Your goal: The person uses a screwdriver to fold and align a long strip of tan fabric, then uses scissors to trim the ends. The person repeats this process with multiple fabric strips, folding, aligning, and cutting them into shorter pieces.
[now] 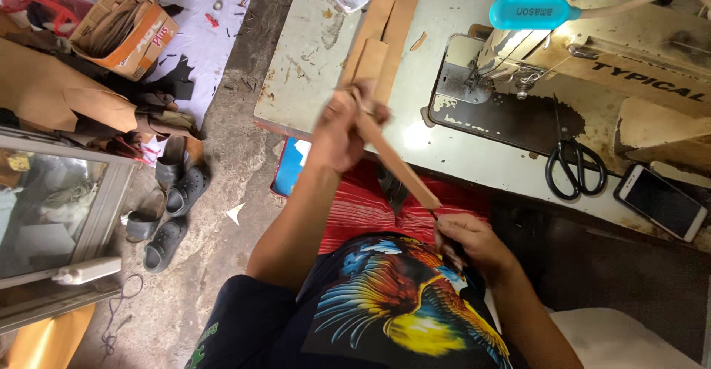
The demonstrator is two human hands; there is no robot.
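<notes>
My left hand grips the upper end of a long tan leather strip that slants down toward my lap. Close to the strip's lower end, my right hand is closed on a small dark tool whose tip touches the strip; the tool's kind is too small to tell. Just beyond my left hand, several more tan strips lie side by side on the worn sewing table.
A cream sewing machine with a blue lamp stands on the table at right. Black scissors and a phone lie near the front edge. Sandals, a cardboard box and leather scraps cover the floor at left.
</notes>
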